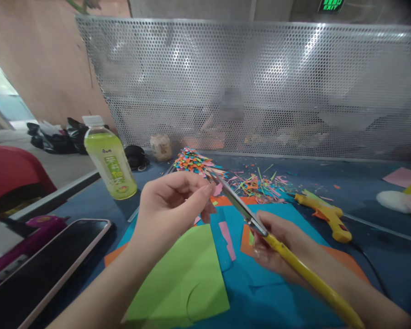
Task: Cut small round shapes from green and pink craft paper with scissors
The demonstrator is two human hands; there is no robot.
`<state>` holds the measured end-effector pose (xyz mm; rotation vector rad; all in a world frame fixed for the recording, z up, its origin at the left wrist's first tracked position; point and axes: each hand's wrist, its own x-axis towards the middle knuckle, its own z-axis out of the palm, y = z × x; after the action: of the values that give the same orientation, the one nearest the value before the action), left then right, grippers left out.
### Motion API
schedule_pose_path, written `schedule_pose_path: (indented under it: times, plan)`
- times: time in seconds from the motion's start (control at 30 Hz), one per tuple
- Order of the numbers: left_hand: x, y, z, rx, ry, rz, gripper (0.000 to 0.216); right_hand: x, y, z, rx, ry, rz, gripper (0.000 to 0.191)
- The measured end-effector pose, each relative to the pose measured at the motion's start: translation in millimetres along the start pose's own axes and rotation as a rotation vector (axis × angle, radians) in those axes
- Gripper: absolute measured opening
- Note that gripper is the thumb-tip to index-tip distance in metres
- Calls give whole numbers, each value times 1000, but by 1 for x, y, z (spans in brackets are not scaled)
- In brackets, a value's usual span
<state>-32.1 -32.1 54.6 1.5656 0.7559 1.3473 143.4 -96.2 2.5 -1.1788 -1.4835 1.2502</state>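
My right hand (pixel 274 246) is closed around a pair of scissors (pixel 245 210) with metal blades and a long yellow handle. The blades point up and left, towards the fingertips of my left hand (pixel 178 205). Its thumb and forefinger are pinched together at a small piece of pink paper (pixel 218 188), close beside the blades. A narrow pink paper strip (pixel 228 240) lies below on blue paper (pixel 260 292). Beside the right fingers is an orange paper piece (pixel 246 237); I cannot tell whether they hold it. Green paper (pixel 181 278) with a curved cut lies under my left arm.
A heap of coloured paper pieces (pixel 195 162) and paper scraps (pixel 260 185) lie behind my hands. A yellow glue gun (pixel 324 214) with a cord is at right. A drink bottle (pixel 109 160) and a phone (pixel 51 269) stand and lie at left. A perforated metal panel (pixel 192 82) borders the back.
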Motion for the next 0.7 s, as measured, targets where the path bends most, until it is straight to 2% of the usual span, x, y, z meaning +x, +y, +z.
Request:
schedule_pose_path:
  times: [0.1,0.27,0.47,0.63,0.7]
  plan:
    - [2,-1,-2,-23,28,-2,12,4,11,-4,-61,-10,-14,34]
    - [4,-5,-6,-71,-29,24,13,11,24,-9,-185,-42,-29,33]
    - [4,-5,-6,-26,13,10,9,11,24,-9,-174,-41,-31,33]
    - [2,-5,-5,56,-42,45,14,9,16,-5,-83,-39,21,37]
    - [0,-6,-5,91,-66,43,16,6,6,-3,-90,6,11,35]
